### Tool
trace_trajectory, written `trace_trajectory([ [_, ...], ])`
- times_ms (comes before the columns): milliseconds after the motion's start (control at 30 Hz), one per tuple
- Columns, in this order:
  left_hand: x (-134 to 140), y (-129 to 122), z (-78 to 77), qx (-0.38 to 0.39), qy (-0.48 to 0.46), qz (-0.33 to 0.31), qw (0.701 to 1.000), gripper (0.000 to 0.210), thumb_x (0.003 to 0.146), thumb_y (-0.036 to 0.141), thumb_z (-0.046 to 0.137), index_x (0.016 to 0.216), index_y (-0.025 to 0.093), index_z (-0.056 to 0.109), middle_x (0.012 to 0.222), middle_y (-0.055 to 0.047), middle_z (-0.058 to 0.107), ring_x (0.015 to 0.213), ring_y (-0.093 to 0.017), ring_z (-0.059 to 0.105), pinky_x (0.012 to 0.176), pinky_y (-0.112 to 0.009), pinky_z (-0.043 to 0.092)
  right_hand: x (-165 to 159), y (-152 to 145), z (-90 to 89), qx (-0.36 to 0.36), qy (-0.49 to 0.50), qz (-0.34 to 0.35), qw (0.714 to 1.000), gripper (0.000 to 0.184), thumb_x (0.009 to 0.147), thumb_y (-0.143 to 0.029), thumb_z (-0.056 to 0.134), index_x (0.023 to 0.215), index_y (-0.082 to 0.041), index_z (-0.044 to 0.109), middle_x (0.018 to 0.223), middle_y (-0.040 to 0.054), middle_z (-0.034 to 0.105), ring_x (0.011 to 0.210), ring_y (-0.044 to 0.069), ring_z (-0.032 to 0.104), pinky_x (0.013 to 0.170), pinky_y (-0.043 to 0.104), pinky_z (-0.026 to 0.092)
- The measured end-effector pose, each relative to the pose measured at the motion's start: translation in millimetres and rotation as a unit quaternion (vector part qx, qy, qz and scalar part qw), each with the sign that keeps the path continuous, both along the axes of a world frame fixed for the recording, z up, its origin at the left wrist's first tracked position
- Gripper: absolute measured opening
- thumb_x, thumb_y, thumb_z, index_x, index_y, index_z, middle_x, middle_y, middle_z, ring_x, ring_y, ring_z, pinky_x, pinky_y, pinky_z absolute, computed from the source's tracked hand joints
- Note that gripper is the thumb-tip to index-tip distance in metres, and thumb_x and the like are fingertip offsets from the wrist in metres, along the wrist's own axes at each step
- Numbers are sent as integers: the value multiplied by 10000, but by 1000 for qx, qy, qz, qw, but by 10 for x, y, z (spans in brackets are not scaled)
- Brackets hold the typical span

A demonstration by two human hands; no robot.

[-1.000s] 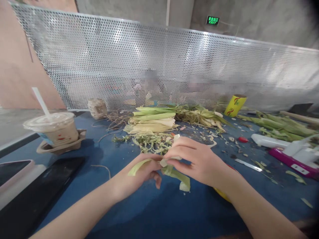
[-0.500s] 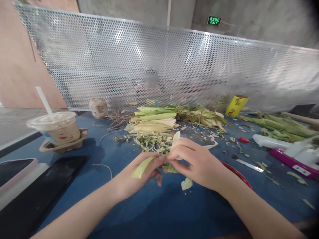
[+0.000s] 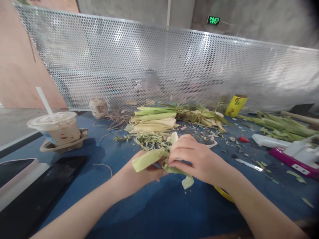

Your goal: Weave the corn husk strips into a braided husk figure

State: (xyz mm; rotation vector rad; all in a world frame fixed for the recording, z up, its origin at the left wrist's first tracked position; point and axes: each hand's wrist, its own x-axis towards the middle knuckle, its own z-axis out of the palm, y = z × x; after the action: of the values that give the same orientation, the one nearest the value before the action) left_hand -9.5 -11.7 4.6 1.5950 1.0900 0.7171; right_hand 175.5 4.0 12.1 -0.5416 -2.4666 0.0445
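Above the front middle of the table, my left hand (image 3: 139, 171) is closed around the underside of a bunch of pale green corn husks (image 3: 148, 160). One broad husk strip points left over its thumb side. My right hand (image 3: 193, 157) pinches the same bunch from the right, its fingertips bent inward at the gathered middle. A narrow pale end sticks up beside its knuckles, and another curled end (image 3: 187, 182) hangs below it. The left fingertips are mostly hidden behind the husks. Just beyond the hands lies a heap of small green sprigs (image 3: 152, 141).
Behind lie stacked corn husks (image 3: 154, 119) and tangled twine (image 3: 119, 117). A lidded drink cup (image 3: 58, 127) and phones (image 3: 41, 192) are at left. At right are a knife blade (image 3: 249, 165), glue guns (image 3: 291, 157) and a yellow tube (image 3: 236, 105). A perforated metal screen (image 3: 159, 59) stands behind.
My left hand has turned and its thumb has shifted, so the broad husk strip now shows more fully. By the right forearm, a red curved edge is gone from sight and a yellow one shows.
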Motion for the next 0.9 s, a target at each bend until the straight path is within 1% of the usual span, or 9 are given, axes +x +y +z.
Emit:
trace_trajectory([
  [100, -8, 10, -19, -1, -5, -26, 1000, 94, 658, 213, 623, 739, 168, 636, 620, 39, 571, 524, -91, 474, 519, -199, 387, -3, -6, -21, 25, -35, 10, 999, 178, 894, -175, 398, 819, -170, 560, 813, 28, 587, 798, 123, 502, 804, 303, 331],
  [167, -1, 12, -23, 7, 4, -37, 999, 69, 661, 196, 616, 718, 163, 636, 601, 42, 558, 523, -91, 468, 518, -197, 381, -1, -18, -22, 41, -71, 15, 996, 217, 901, -144, 362, 820, -156, 563, 803, 35, 583, 803, 133, 488, 808, 312, 324],
  [267, 14, 4, -30, 25, 27, -25, 999, 65, 655, 218, 627, 682, 159, 627, 545, 56, 522, 511, -90, 441, 502, -193, 362, 10, -38, 5, 54, -105, 23, 993, 266, 904, -117, 320, 815, -135, 570, 795, 53, 569, 790, 144, 455, 802, 304, 333],
  [400, 8, -6, -55, 65, 49, -23, 996, 119, 662, 261, 637, 725, 161, 621, 642, 40, 568, 593, -111, 469, 557, -202, 386, 28, -52, 35, 42, -112, 49, 992, 277, 905, -127, 317, 813, -123, 578, 814, 64, 561, 799, 146, 426, 814, 277, 345],
  [500, -12, 9, -54, 98, 76, -34, 992, 101, 662, 247, 645, 675, 168, 582, 633, 48, 554, 585, -104, 471, 557, -197, 381, 30, -57, 28, 38, -153, 29, 987, 265, 896, -106, 332, 806, -127, 580, 785, 56, 551, 771, 148, 419, 793, 278, 355],
  [567, -25, 28, -43, 101, 95, -42, 989, 123, 662, 249, 647, 646, 166, 558, 620, 52, 542, 578, -102, 473, 556, -196, 380, 25, -60, 17, 42, -174, 11, 984, 261, 893, -98, 336, 826, -128, 586, 787, 59, 549, 780, 155, 425, 774, 278, 359],
  [667, -36, 48, -32, 98, 125, -50, 986, 141, 674, 277, 640, 665, 162, 559, 627, 49, 538, 591, -111, 488, 562, -202, 389, 15, -56, 3, 42, -176, 14, 983, 258, 898, -112, 342, 855, -129, 596, 825, 63, 555, 806, 158, 431, 761, 267, 354],
  [800, -36, 45, -47, 121, 137, -63, 981, 115, 683, 270, 638, 699, 166, 591, 665, 41, 556, 615, -118, 519, 590, -207, 401, 10, -42, 0, 22, -181, 29, 983, 248, 895, -126, 364, 823, -135, 601, 830, 53, 555, 780, 146, 423, 745, 264, 342],
  [900, -34, 37, -58, 132, 147, -57, 979, 134, 681, 290, 642, 709, 164, 607, 662, 33, 565, 607, -120, 521, 581, -210, 400, 4, -32, 6, 17, -175, 22, 984, 251, 894, -128, 372, 784, -159, 595, 795, 34, 546, 765, 140, 420, 761, 294, 313],
])
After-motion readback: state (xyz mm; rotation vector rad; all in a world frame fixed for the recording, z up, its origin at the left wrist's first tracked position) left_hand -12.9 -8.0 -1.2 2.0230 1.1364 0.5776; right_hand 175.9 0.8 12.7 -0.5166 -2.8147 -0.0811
